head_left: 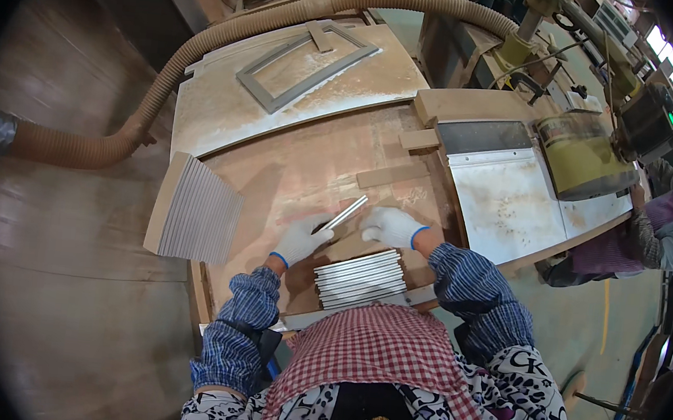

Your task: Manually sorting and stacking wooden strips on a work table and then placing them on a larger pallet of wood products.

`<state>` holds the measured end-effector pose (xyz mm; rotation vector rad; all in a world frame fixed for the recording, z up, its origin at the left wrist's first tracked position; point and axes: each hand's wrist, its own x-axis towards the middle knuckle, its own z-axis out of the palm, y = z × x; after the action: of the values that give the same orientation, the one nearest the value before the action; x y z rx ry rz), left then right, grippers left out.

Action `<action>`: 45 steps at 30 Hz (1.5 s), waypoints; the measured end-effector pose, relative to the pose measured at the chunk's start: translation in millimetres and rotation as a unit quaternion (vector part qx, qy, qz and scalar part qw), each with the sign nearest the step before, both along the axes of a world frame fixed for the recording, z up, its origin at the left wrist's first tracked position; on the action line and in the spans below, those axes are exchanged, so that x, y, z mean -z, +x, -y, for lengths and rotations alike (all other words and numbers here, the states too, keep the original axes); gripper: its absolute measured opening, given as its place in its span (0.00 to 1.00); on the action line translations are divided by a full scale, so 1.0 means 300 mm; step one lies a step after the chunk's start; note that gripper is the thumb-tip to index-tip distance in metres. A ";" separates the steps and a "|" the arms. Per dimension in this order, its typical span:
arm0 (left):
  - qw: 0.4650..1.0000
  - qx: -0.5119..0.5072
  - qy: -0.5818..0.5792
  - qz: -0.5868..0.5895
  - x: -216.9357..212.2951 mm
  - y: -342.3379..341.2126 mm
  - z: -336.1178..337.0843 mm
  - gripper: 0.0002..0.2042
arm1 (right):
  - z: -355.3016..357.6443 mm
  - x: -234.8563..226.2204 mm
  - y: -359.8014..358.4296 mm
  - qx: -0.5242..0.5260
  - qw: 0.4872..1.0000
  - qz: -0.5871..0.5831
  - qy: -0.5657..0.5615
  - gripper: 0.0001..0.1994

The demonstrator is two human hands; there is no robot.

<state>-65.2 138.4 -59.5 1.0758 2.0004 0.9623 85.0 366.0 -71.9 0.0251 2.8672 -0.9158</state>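
Observation:
My left hand (299,240), in a white glove with a blue cuff, is closed around a pair of narrow strips (346,215) with shiny pale edges. They tilt up to the right, free ends near my other hand. My right hand (391,227), gloved the same way, is just right of the strips with its fingers loosely bent and a little apart; I see nothing in it. Below both hands, a row of similar pale-edged strips (359,279) lies side by side at the workbench's (249,189) near edge, close to my checked apron.
A stack of grey-edged boards (197,211) stands at the left. Behind lies a grey rectangular frame (266,100) on a dusty board. A ribbed hose (173,73) curves around the back left. At the right stand a yellow-green machine (585,157) and another person (613,245).

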 end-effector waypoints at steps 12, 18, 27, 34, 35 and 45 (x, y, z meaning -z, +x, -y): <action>0.992 -0.033 -0.056 -0.106 0.115 0.022 0.083 0.30 | -0.014 -0.015 0.002 0.244 0.968 -0.006 0.062 0.30; 0.993 -0.036 -0.067 -0.093 0.089 0.029 0.098 0.30 | -0.026 0.083 0.155 0.158 0.976 -0.062 0.135 0.30; 0.966 -0.136 -0.058 -0.212 0.167 -0.008 0.140 0.28 | -0.040 0.064 0.168 0.102 0.978 -0.060 0.171 0.21; 0.904 -0.261 -0.096 -0.324 0.062 -0.109 0.064 0.26 | -0.017 0.054 0.138 0.154 0.980 -0.033 0.120 0.17; 0.894 -0.285 -0.088 -0.334 0.066 -0.120 0.071 0.26 | -0.010 0.046 0.130 0.151 0.981 -0.036 0.120 0.17; 0.977 -0.214 0.008 0.001 0.131 0.032 0.016 0.18 | 0.006 0.100 0.120 0.365 0.931 0.017 -0.031 0.27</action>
<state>-55.5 133.6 -98.7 0.6591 2.2756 1.1949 120.9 364.2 -101.9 1.1469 2.7952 -1.0787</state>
